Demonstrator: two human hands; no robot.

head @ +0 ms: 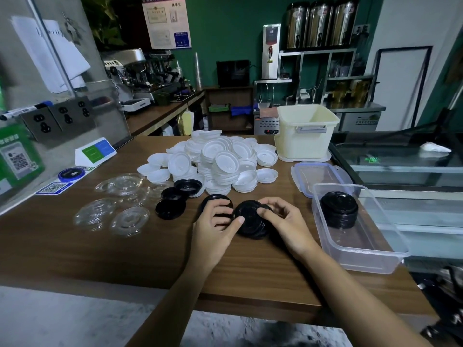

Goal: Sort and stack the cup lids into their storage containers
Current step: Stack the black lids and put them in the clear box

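Both hands are gripping a stack of black lids (250, 222) that is sitting on the table (150, 259), near its front edge. The left hand (215, 230) is laying its thumb across the stack's near left rim, and its fingers are curling together at the far left side, over a single black lid (216, 199) lying just behind. The right hand (290, 227) is clamping the stack's right side, thumb on top and fingers curling round the far edge. Just right of the hands, a clear box (355, 254) is holding a taller black stack (339, 209) in its far end, and its blue-clipped cover (320, 175) is lying flat behind it. Three more black lids (174, 200) are lying loose to the left, overlapping one another. Beyond them, clear lids (120, 204) are lying scattered, blurred in this view. A large heap of white lids (220, 161) is filling the table's middle, and a cream bin (304, 141) is standing just beside the heap on the right
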